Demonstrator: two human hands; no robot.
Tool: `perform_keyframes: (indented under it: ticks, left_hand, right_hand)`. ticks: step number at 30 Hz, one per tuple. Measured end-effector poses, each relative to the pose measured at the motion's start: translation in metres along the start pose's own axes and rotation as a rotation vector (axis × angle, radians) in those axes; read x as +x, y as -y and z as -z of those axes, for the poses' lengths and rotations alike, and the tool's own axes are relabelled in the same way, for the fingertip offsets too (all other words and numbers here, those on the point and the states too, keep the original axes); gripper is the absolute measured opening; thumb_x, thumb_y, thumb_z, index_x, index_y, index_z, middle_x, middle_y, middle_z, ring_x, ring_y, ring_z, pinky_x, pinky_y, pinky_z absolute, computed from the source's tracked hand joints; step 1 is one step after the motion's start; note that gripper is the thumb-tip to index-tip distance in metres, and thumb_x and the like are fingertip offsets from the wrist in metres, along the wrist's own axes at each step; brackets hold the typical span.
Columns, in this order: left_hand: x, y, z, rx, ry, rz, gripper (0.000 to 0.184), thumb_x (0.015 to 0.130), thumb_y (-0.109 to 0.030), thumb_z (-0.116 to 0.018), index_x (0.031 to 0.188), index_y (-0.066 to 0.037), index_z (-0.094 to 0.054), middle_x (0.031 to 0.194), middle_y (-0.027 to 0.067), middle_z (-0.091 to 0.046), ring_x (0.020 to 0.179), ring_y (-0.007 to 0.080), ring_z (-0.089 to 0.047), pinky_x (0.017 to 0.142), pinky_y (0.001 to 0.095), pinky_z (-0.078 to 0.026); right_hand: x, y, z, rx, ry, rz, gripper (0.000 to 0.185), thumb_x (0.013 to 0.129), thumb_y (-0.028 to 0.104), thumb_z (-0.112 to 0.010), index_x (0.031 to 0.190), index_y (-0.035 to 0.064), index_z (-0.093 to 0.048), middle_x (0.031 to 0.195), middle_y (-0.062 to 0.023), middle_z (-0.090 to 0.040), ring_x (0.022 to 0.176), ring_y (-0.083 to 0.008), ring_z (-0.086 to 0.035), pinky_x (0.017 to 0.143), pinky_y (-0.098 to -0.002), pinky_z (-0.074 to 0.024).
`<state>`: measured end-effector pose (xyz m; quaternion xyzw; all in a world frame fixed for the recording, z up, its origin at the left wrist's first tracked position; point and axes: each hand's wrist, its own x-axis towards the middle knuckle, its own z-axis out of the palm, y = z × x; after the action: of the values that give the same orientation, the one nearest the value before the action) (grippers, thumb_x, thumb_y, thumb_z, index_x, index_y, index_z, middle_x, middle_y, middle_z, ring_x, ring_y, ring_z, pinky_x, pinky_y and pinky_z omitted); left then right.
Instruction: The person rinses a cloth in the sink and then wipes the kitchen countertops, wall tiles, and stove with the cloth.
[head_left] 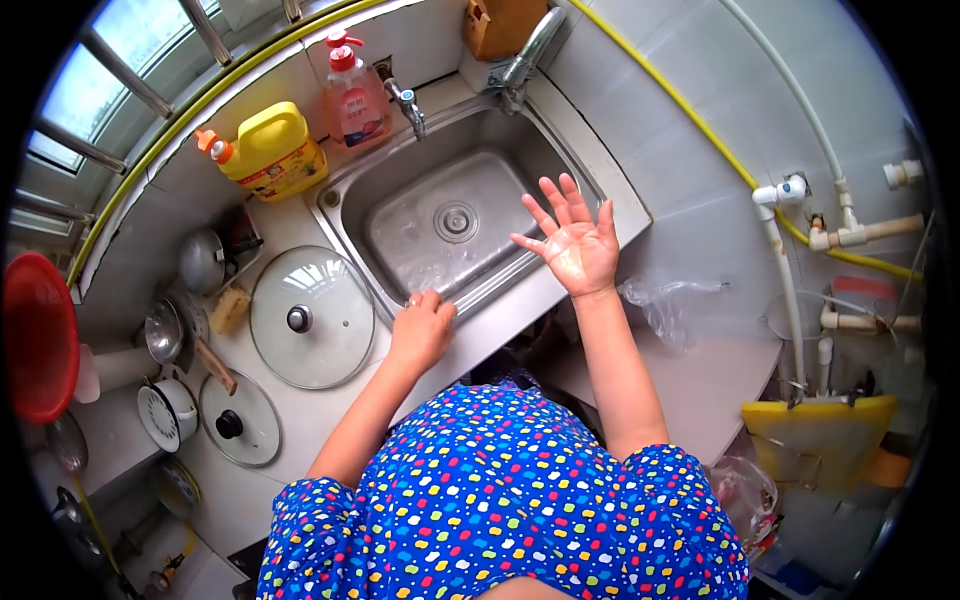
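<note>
A kitchen — sink (405, 222), pot lid (316, 322).

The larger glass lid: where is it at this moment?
In the head view, the larger glass lid lies on the counter left of centre, between the sink and the smaller glass lid.

Bright blue garment (500, 480), scattered rounded blobs of red, yellow, white and green, matching sleeves (680, 500), bare forearms (620, 380)
</note>
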<state>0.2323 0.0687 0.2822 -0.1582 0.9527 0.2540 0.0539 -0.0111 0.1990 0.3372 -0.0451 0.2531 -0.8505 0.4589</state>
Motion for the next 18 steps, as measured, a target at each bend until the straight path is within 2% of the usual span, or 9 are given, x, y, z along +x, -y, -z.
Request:
perform_keyframes:
  ticks: [1,4,6,8,10,14,15,17,18]
  left_hand:
    - [-0.01,0.004,-0.007,0.079,0.09,-0.028,0.02,0.072,-0.018,-0.074,0.091,-0.014,-0.067,0.112,0.0111,-0.056,0.104,0.0336,-0.055,0.078,0.0426,-0.051]
    - [-0.025,-0.007,0.014,0.166,0.024,-0.226,0.02,0.071,-0.018,-0.075,0.091,-0.015,-0.072,0.119,0.0105,-0.055,0.104,0.0327,-0.053,0.088,0.0427,-0.046]
    - [-0.005,-0.021,0.027,0.004,-0.022,-0.172,0.02,0.072,-0.019,-0.076,0.091,-0.015,-0.075,0.118,0.0103,-0.058,0.104,0.0318,-0.054,0.095,0.0417,-0.04]
    - [0.023,-0.031,0.032,-0.513,-0.201,0.031,0.021,0.075,-0.022,-0.075,0.094,-0.012,-0.075,0.11,0.0108,-0.062,0.106,0.0304,-0.054,0.093,0.0412,-0.04]
    - [0.054,-0.047,0.043,-0.684,-0.233,-0.028,0.024,0.077,-0.025,-0.074,0.095,-0.01,-0.074,0.1,0.012,-0.065,0.105,0.0282,-0.055,0.091,0.0392,-0.041]
    - [0.087,-0.094,0.066,-0.899,0.061,-0.022,0.034,0.083,-0.03,-0.072,0.1,0.0,-0.072,0.098,0.0103,-0.065,0.1,0.0188,-0.058,0.086,0.0321,-0.043]
    - [0.095,-0.101,0.064,-0.894,0.061,-0.033,0.034,0.083,-0.03,-0.072,0.1,0.0,-0.072,0.098,0.0103,-0.065,0.1,0.0188,-0.058,0.086,0.0321,-0.043]
    - [0.109,-0.109,0.051,-1.027,0.326,0.048,0.031,0.083,-0.028,-0.073,0.096,0.001,-0.072,0.092,0.0061,-0.068,0.089,0.0132,-0.059,0.081,0.0295,-0.044]
    - [0.114,-0.112,0.045,-1.017,0.327,0.042,0.031,0.083,-0.028,-0.073,0.096,0.001,-0.072,0.092,0.0061,-0.068,0.089,0.0132,-0.059,0.081,0.0295,-0.044]
  right_hand:
    - [-0.006,-0.001,-0.002,0.006,0.028,0.001,0.067,0.093,0.064,-0.04,0.143,0.0183,-0.042,0.151,-0.0059,-0.035,0.138,-0.0328,-0.032,0.1,-0.068,-0.0326]
    - [-0.025,-0.002,-0.009,-0.004,0.073,0.023,0.07,0.093,0.065,-0.039,0.145,0.0181,-0.04,0.152,-0.0058,-0.033,0.139,-0.0327,-0.031,0.1,-0.0667,-0.0337]
    - [-0.038,-0.002,-0.015,-0.02,0.081,0.042,0.071,0.093,0.065,-0.038,0.145,0.0181,-0.039,0.153,-0.0057,-0.032,0.139,-0.0327,-0.03,0.1,-0.0661,-0.0339]
    - [-0.053,-0.001,-0.017,-0.047,0.094,0.054,0.072,0.092,0.066,-0.037,0.146,0.0178,-0.038,0.154,-0.0059,-0.03,0.139,-0.0329,-0.029,0.101,-0.0652,-0.0338]
    - [-0.067,0.002,-0.016,-0.055,0.099,0.074,0.073,0.092,0.067,-0.037,0.146,0.0175,-0.038,0.154,-0.0063,-0.029,0.14,-0.0335,-0.029,0.102,-0.0646,-0.0335]
    - [-0.091,0.014,-0.016,-0.113,0.121,0.095,0.075,0.091,0.068,-0.037,0.146,0.0169,-0.039,0.155,-0.0074,-0.028,0.139,-0.034,-0.03,0.103,-0.0612,-0.0339]
    - [-0.096,0.018,-0.015,-0.128,0.125,0.099,0.075,0.091,0.068,-0.037,0.146,0.0168,-0.039,0.154,-0.0076,-0.028,0.139,-0.0341,-0.03,0.103,-0.0605,-0.0345]
    - [-0.103,0.026,-0.011,-0.151,0.129,0.112,0.075,0.091,0.068,-0.037,0.146,0.0167,-0.038,0.154,-0.0077,-0.029,0.138,-0.034,-0.032,0.102,-0.0592,-0.0352]
    - [-0.105,0.03,-0.008,-0.147,0.133,0.122,0.075,0.091,0.068,-0.037,0.146,0.0167,-0.038,0.154,-0.0077,-0.029,0.138,-0.034,-0.032,0.102,-0.0592,-0.0352]
